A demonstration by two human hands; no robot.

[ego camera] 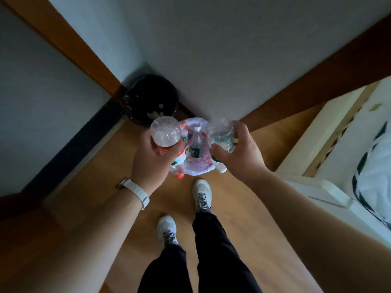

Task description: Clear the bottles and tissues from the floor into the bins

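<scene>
Wooden floor [118, 197], white bin [197, 172] holding bottles [195, 148]

- I read the red-labelled bottle [166, 134] as clear, red-capped.
- Green-labelled bottle [220, 136]: clear, white cap.
- Far bin [152, 96] black; near bin [197, 169] lined pinkish white.
- Floor [232, 199]: warm brown wood grain.
- My shoes [202, 188] white, trousers [213, 240] black.

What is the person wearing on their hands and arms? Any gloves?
No gloves, and no sleeves in view. The left hand has a white watch strap round its wrist, with a coppery case at one end. The right hand wears nothing.
</scene>
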